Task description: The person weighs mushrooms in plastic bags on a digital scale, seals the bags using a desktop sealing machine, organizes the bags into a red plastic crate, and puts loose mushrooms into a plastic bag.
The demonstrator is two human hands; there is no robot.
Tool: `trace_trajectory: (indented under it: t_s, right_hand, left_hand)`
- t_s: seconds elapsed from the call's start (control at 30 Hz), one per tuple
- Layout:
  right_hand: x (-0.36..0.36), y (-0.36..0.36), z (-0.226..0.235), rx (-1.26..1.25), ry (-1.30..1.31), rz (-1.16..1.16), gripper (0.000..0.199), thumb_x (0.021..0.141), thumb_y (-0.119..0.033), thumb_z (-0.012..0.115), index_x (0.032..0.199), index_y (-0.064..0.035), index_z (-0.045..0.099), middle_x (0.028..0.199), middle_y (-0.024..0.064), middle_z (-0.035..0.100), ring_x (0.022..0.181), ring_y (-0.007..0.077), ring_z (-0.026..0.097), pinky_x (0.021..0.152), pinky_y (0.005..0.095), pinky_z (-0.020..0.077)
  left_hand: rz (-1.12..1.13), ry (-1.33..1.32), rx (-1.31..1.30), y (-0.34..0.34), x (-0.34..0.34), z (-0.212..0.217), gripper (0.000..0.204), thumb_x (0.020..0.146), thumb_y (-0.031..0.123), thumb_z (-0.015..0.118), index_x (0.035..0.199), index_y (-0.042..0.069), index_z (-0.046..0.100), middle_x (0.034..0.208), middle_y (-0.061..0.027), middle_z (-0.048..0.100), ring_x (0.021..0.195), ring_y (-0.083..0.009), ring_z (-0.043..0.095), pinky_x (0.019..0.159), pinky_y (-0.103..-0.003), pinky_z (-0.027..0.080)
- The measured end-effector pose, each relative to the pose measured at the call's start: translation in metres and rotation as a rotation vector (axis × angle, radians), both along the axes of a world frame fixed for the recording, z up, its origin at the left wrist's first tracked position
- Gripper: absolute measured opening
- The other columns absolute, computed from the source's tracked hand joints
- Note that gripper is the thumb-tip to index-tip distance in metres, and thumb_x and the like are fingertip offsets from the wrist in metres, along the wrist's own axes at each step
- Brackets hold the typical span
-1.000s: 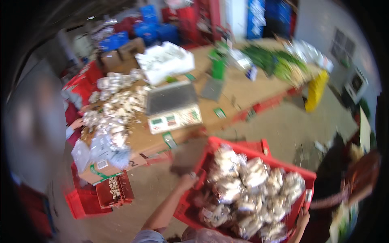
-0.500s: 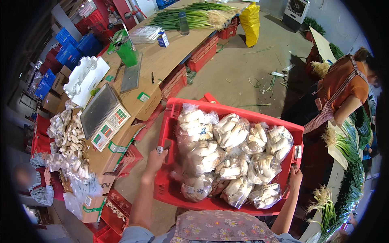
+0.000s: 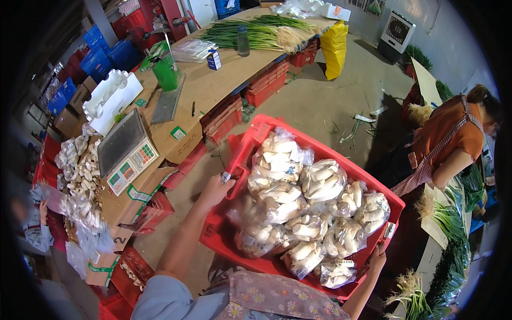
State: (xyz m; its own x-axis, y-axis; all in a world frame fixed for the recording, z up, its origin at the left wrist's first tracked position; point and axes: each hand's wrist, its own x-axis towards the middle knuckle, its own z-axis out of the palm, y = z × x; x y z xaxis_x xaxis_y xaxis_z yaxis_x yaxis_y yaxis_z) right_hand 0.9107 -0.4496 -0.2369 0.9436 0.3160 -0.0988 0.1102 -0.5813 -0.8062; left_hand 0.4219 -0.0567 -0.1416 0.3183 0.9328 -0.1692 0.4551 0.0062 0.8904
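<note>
My left hand (image 3: 217,189) and right hand (image 3: 377,260) are curled tight on the sides of a red plastic crate (image 3: 217,234) full of clear bags of mushrooms (image 3: 323,181).

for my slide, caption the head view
Both hands hold a red crate of bagged mushrooms, a scale to the left.

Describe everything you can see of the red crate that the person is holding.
The red crate looks like rigid plastic: rectangular, open-topped, with raised walls and a rim. Clear bags of pale mushrooms nearly fill it, hiding most of its base. A small pale piece, perhaps a label or fitting, shows at its right end. It sits askew in view, right end nearer the wearer. The left hand and right hand grip opposite ends. Its underside is hidden.
</note>
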Motion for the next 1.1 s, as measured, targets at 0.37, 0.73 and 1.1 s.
trace_trajectory:
  t_s: [0.37, 0.73, 1.1]
  right_hand:
    - [-0.020, 0.030, 0.030, 0.105, 0.060, -0.034, 0.021, 0.092, -0.021, 0.059, 0.083, -0.0019, 0.059, 0.064, 0.0006, 0.055, 0.051, 0.0077, 0.045, 0.047, 0.0252, 0.0354]
    - [-0.011, 0.027, 0.054, -0.342, 0.055, 0.023, 0.023, 0.085, -0.020, 0.062, 0.084, 0.0024, 0.060, 0.068, 0.0100, 0.059, 0.063, 0.0168, 0.055, 0.060, 0.0342, 0.0435]
    - [0.000, 0.037, -0.086, -0.520, 0.328, 0.203, 0.019, 0.083, -0.018, 0.065, 0.078, -0.0019, 0.056, 0.065, 0.0030, 0.055, 0.056, 0.0131, 0.050, 0.054, 0.0321, 0.0413]
  left_hand:
    - [0.055, 0.126, -0.008, 0.018, -0.010, -0.048, 0.032, 0.083, 0.030, 0.063, 0.085, -0.002, 0.062, 0.073, -0.0185, 0.064, 0.070, -0.0328, 0.063, 0.066, -0.041, 0.047]
    - [0.068, 0.101, -0.458, 0.023, -0.002, -0.072, 0.017, 0.085, 0.017, 0.064, 0.078, 0.003, 0.058, 0.061, -0.0030, 0.057, 0.053, -0.0115, 0.054, 0.049, -0.030, 0.044]
    - [0.302, 0.244, -0.589, -0.008, -0.052, -0.121, 0.011, 0.085, 0.014, 0.062, 0.081, 0.004, 0.060, 0.063, -0.0022, 0.058, 0.051, -0.0120, 0.054, 0.047, -0.029, 0.043]
